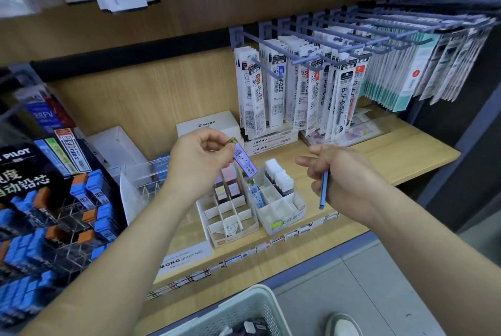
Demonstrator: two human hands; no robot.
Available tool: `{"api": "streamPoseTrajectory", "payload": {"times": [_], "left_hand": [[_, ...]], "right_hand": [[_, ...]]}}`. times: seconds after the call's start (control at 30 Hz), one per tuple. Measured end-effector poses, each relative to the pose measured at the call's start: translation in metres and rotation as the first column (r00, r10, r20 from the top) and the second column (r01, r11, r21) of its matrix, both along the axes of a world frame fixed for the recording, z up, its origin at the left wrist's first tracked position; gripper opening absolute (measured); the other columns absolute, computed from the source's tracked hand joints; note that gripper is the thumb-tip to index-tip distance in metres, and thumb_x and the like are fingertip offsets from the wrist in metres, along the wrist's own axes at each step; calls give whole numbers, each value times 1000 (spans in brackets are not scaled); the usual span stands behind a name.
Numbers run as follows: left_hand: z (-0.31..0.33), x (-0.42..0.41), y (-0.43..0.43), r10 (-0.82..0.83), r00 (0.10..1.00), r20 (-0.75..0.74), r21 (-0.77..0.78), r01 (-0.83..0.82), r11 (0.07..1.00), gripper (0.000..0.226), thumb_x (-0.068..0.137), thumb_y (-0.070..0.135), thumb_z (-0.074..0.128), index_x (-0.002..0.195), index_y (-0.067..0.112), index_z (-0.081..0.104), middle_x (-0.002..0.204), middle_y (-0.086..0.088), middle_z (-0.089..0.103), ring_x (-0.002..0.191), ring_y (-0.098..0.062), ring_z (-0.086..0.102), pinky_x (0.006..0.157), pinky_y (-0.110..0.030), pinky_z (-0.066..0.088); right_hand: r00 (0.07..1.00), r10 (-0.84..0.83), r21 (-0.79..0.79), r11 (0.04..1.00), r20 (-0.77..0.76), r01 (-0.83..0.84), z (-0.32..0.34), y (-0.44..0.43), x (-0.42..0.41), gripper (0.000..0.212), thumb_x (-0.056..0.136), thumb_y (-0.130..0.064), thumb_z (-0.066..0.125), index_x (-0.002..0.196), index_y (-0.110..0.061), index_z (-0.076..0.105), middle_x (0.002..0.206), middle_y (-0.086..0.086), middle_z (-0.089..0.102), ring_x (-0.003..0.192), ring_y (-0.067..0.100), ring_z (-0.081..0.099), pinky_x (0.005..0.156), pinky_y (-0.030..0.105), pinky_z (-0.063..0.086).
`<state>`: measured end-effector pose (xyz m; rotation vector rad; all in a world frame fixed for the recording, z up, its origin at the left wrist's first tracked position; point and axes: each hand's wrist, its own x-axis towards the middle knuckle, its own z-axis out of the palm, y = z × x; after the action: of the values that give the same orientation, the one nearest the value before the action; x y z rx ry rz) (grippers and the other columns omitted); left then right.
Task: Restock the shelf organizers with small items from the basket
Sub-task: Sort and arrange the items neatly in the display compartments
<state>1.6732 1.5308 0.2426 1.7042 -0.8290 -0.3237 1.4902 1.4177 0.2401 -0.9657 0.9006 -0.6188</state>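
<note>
My left hand pinches a small purple lead case above the white divided organizer on the wooden shelf. Pink and dark cases stand in that organizer's back compartments. My right hand hovers to the right and grips a thin blue case that hangs down from its curled fingers, over a second white organizer holding white-capped cases at the back. The white mesh basket sits at the bottom edge, with a few dark items inside.
A Pilot display of blue and orange lead cases fills the left. A clear acrylic stand stands behind my left arm. Refill packs hang on hooks above the shelf; white boxes sit behind the organizers. A shoe shows at the bottom right.
</note>
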Motion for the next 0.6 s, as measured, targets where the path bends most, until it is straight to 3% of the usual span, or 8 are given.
{"api": "streamPoseTrajectory", "payload": {"times": [0.1,0.2,0.27,0.33,0.4,0.47,0.53,0.6], "left_hand": [[-14,4,0,26,997,66,57,-30,998,16,81,11,72,75,24,67,75,-6,70,71,-30,69,75,-47,58],[-21,4,-2,66,981,182,97,-85,992,19,82,14,72,74,29,65,75,3,69,72,-17,67,72,-33,57],[-23,1,-4,72,963,261,114,-104,988,23,82,15,71,72,32,62,75,8,68,68,-7,63,66,-22,53],[-25,-1,-7,58,956,287,129,-99,987,25,83,14,71,71,34,60,72,11,67,63,-3,60,63,-16,50],[-28,-3,-9,43,953,300,146,-91,985,25,83,14,70,72,34,60,70,12,65,62,1,59,61,-12,49],[-32,-4,-11,29,941,336,155,-86,984,21,83,13,70,76,30,62,69,15,64,65,3,59,61,-6,46],[-34,-4,-12,12,926,378,170,-82,982,17,83,13,71,79,28,63,69,17,62,66,5,59,64,-5,46],[-36,-3,-13,-6,915,404,186,-76,980,14,83,14,70,81,27,65,69,18,62,67,4,59,66,-8,49]], "right_hand": [[999,24,20,999,41,-25,-2,0,-1,48,78,23,27,108,0,57,113,27,62,79,18,59,55,25,36],[992,66,52,996,111,-72,-3,0,-3,51,85,25,30,122,-1,53,119,28,56,103,30,65,69,29,49],[990,116,2,993,76,-117,-2,0,-5,46,91,18,37,124,-9,54,117,21,59,92,27,67,66,28,52],[972,194,-151,965,-131,-212,-4,1,-6,34,94,5,48,114,-19,59,105,13,65,69,19,57,51,23,43],[894,234,-302,882,-383,-361,-12,5,-2,20,94,-8,55,102,-22,65,84,6,62,55,14,42,45,21,33],[835,247,-381,801,-492,-462,-24,10,6,12,93,-14,59,98,-17,69,68,-2,54,41,8,35,40,18,30],[806,227,-439,742,-547,-507,-37,13,19,15,91,-16,63,104,-14,70,72,-5,52,41,5,39,41,14,32],[769,144,-512,668,-623,-540,-46,9,34,23,90,-19,63,112,-16,69,87,-2,57,56,6,48,49,13,36]]}}
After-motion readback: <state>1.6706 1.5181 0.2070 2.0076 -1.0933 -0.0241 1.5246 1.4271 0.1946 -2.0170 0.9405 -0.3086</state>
